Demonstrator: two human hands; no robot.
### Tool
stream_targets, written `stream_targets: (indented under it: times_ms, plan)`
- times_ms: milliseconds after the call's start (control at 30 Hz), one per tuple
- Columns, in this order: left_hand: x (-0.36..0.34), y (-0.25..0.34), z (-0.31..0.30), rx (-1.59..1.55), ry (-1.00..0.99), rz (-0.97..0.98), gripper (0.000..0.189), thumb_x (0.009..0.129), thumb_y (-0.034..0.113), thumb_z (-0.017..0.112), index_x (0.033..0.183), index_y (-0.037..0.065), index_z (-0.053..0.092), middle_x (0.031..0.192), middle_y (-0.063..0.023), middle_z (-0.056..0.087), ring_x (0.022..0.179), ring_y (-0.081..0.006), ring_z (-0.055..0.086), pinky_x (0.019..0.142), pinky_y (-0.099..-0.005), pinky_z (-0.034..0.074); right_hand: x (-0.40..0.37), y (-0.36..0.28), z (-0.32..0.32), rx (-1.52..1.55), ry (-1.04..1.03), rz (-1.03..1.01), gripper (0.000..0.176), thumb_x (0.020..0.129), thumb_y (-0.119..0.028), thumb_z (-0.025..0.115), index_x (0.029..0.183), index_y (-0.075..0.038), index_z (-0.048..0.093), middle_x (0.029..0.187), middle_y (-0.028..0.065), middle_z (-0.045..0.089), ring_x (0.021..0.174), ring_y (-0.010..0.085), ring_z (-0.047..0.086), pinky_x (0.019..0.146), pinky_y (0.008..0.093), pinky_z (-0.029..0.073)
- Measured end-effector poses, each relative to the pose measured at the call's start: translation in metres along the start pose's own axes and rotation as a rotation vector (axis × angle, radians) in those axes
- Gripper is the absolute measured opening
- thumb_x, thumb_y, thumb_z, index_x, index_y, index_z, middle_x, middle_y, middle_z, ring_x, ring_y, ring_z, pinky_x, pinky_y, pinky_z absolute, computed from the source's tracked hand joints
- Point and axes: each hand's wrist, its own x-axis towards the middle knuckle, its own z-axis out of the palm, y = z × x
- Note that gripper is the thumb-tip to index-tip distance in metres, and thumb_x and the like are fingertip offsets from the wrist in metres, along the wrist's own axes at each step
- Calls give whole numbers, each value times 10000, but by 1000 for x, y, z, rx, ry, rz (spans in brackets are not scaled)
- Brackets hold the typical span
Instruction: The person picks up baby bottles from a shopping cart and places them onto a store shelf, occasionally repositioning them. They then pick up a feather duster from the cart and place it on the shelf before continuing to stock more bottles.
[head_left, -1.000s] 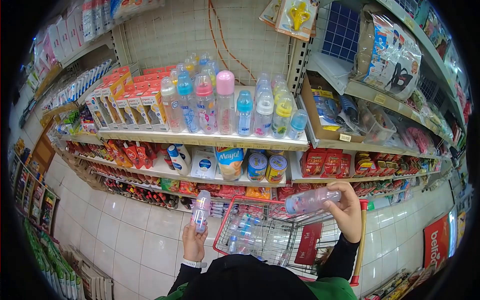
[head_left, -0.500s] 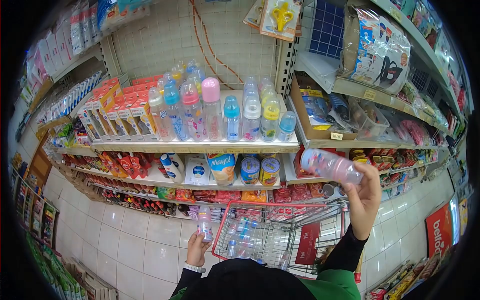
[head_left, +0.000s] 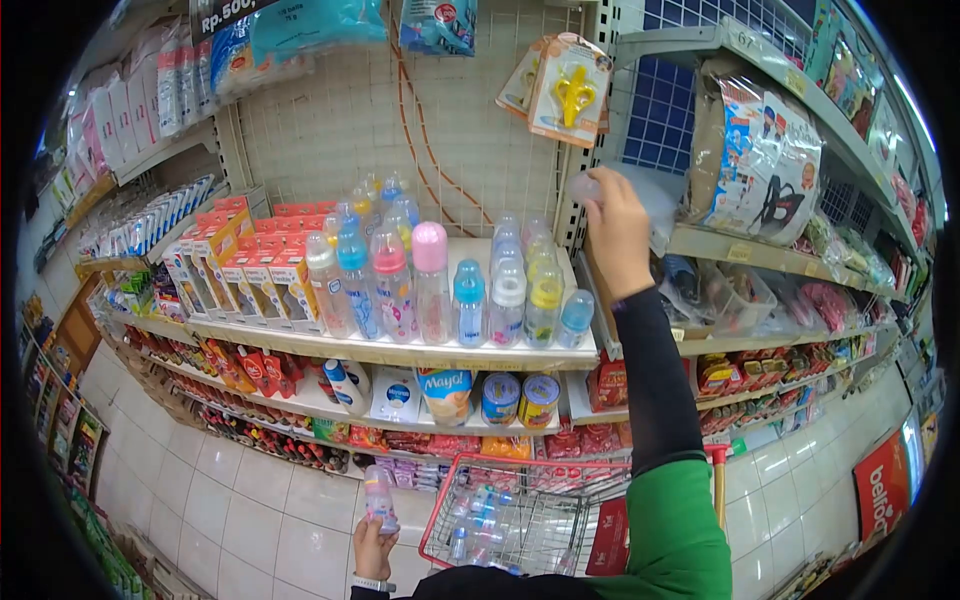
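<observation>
Change vs 1 s ago: the right hand (head_left: 617,232) has swung up from below the bottle shelf (head_left: 400,352), where it was over the cart (head_left: 520,463), to above that shelf's right end, taking the clear bottle (head_left: 583,187) w/ it. So that bottle is now up at rack height, clear of the cart. Only its rounded end shows, poking out left of the hand. The fingers (head_left: 605,196) are curled round it, seen from the back of the hand, so can't tell how tight the grip is. The left hand (head_left: 371,548) has dropped lower and sits well below the shelf, just left of the cart. Its fingers are wrapped round the base of a pink-capped bottle (head_left: 380,500), held upright, approx under the shelf's left-middle.
</observation>
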Motion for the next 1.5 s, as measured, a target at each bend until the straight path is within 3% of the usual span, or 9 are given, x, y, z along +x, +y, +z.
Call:
stream_targets:
  times_ms: [133, 200, 233, 400, 733, 800, 1300, 1400, 1500]
  plan:
    - [-22, 12, -10, -31, 106, -41, 360, 924, 205, 626, 1231, 38, 539, 1088, -87, 649, 969, -198, 645, 838, -320, 527, 19, 52, 67, -2, -139, 68, 371, 780, -1, 700, 1141, -40, 620, 1125, 204, 649, 1025, 399, 626, 867, 448, 519]
    - [-4, -30, -53, -57, 150, 20, 443, 935, 291, 632, 1277, 24, 539, 1112, -120, 664, 965, -258, 662, 801, -359, 546, 24, 71, 93, -33, -241, 151, 373, 753, 1, 720, 1117, -35, 649, 1046, 203, 678, 984, 395, 647, 849, 444, 530]
    - [-18, -20, -45, -24, 164, 56, 325, 991, 298, 557, 1194, 44, 575, 1041, -67, 645, 928, -164, 636, 778, -297, 535, 27, 80, 105, -25, -240, 140, 373, 753, 1, 720, 1117, -35, 649, 1046, 203, 678, 984, 395, 647, 849, 444, 530]
    - [-39, -17, -63, 4, 301, 16, 336, 971, 304, 589, 1137, 12, 589, 1003, -80, 642, 853, -169, 631, 703, -268, 524, 29, 120, 147, 83, -350, 271, 338, 685, 5, 702, 1023, -20, 701, 1012, 204, 698, 947, 345, 680, 829, 378, 547]
    - [-41, -34, -88, -52, 397, 63, 334, 951, 274, 628, 1112, -17, 596, 959, -112, 641, 810, -200, 634, 641, -300, 541, 19, 141, 167, 283, -739, 332, 347, 743, -30, 737, 1089, -40, 709, 1049, 127, 711, 983, 221, 679, 849, 314, 552]
    - [-40, -33, -87, -33, 397, 65, 330, 950, 262, 628, 1119, -19, 592, 961, -114, 641, 811, -203, 635, 640, -299, 543, 21, 137, 165, 233, -817, 229, 320, 781, -29, 724, 1101, -36, 708, 1061, 119, 711, 982, 208, 679, 839, 304, 557]
    - [-31, -35, -74, -31, 373, 46, 320, 946, 264, 632, 1099, -15, 594, 918, -91, 634, 781, -175, 619, 608, -275, 519, 33, 121, 154, 259, -946, 341, 338, 785, -51, 707, 1123, -36, 702, 1054, 180, 709, 952, 266, 695, 849, 335, 557]
    - [-35, -21, -60, -19, 309, 34, 370, 949, 245, 630, 1201, -16, 562, 1006, -102, 629, 857, -174, 614, 673, -285, 522, 34, 113, 142, 149, -796, 122, 378, 834, -64, 658, 1210, -27, 652, 1063, 177, 701, 981, 280, 677, 857, 339, 532]
    - [-43, 9, -21, 45, 160, 180, 497, 956, 191, 618, 1382, 4, 442, 1192, -99, 576, 1049, -197, 578, 850, -314, 513, 41, 86, 121, 242, -590, 178, 367, 853, -72, 630, 1217, -26, 637, 1105, 202, 679, 1067, 333, 644, 936, 360, 492]
